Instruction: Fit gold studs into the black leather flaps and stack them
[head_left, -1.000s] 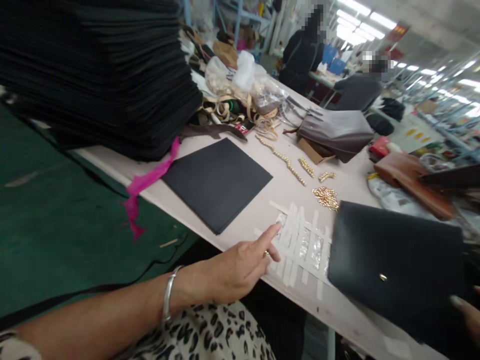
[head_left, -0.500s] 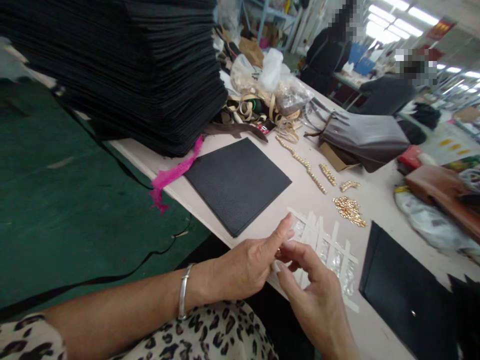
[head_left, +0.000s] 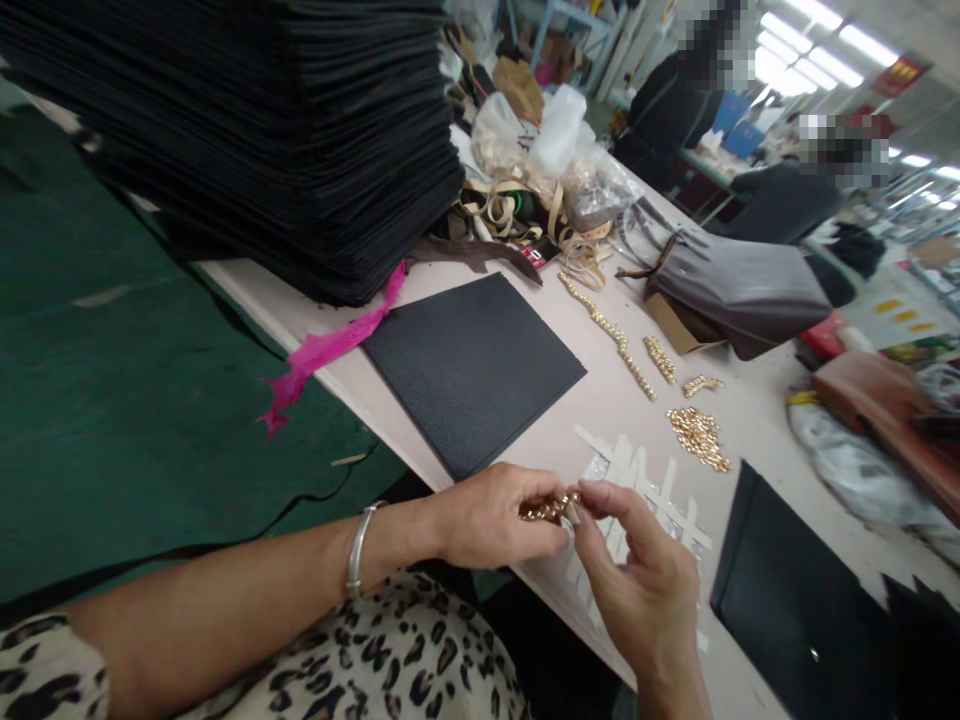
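Observation:
Between my two hands, close to the front edge of the table, is a short row of small gold metal pieces (head_left: 551,508). My left hand (head_left: 491,520) is closed around the row, its far end hidden in the fingers. With thumb and fingertips, my right hand (head_left: 630,550) pinches the row's right end. Beneath the hands lies a clear plastic sheet with pale tape strips (head_left: 621,470). Beyond it are a loose pile of gold pieces (head_left: 699,438), two short gold rows (head_left: 660,360) and one long gold row (head_left: 611,335).
A tall stack of black sheets (head_left: 337,170) fills the left, with a pink strip (head_left: 330,350) at its foot. Two black panels (head_left: 480,370) (head_left: 802,590) flank the tape. A dark bag (head_left: 750,280), plastic bags and bands lie behind. Two people are farther back.
My left hand has drawn slightly left and rolled, so the gold row now shows between the hands. The view has shifted a little.

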